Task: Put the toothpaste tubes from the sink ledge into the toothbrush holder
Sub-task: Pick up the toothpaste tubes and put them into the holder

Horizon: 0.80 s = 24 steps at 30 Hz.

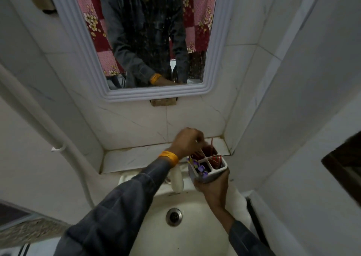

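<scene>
A white toothbrush holder [214, 174] with four compartments hangs tilted over the back of the sink, gripped from below by my right hand [214, 186]. Red toothpaste tubes [215, 161] stand in its right and back compartments. A purple-and-white tube [198, 167] sits in the front-left one. My left hand [187, 141], with an orange band at the wrist, hovers over the back compartments, fingertips pinched at the top of a red tube [210, 148]. Whether the fingers grip that tube is unclear.
The marble ledge [134, 156] runs along the back wall under a white-framed mirror [140, 95]. A white tap [176, 179] stands at the basin's back rim, just left of the holder. Below lies the basin drain [173, 216]. A white pipe [58, 148] runs down the left wall.
</scene>
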Motion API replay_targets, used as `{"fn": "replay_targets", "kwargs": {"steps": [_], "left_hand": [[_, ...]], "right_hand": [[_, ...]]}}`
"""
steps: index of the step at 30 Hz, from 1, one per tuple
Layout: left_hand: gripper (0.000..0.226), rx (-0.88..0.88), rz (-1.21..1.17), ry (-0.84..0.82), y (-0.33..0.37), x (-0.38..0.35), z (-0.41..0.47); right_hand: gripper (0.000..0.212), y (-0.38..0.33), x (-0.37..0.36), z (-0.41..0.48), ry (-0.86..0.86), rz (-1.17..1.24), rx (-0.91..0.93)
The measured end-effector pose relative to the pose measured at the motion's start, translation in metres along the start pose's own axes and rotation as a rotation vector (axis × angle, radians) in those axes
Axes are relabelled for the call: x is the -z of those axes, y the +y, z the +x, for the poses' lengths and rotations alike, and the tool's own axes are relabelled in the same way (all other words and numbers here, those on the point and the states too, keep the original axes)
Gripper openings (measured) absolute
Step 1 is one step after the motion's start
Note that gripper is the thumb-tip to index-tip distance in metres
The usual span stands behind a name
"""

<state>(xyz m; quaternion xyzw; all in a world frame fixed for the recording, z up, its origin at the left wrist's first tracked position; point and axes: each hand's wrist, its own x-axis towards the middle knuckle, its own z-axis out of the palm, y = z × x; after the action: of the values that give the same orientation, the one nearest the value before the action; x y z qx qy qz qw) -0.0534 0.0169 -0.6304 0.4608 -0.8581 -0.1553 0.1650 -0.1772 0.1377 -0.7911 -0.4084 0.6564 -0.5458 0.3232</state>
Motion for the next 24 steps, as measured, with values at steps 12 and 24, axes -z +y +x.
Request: {"fn": "replay_targets", "kwargs": {"steps": [12, 24], "left_hand": [[0.067, 0.051, 0.190, 0.211, -0.068, -0.004, 0.010], [0.064, -0.071, 0.323, 0.169, -0.077, -0.030, 0.027]], "right_hand": [[0.128, -0.059, 0.009, 0.090, 0.243, -0.051, 0.038], [0.118, -0.018, -0.006, 0.123, 0.213, -0.070, 0.058]]}}
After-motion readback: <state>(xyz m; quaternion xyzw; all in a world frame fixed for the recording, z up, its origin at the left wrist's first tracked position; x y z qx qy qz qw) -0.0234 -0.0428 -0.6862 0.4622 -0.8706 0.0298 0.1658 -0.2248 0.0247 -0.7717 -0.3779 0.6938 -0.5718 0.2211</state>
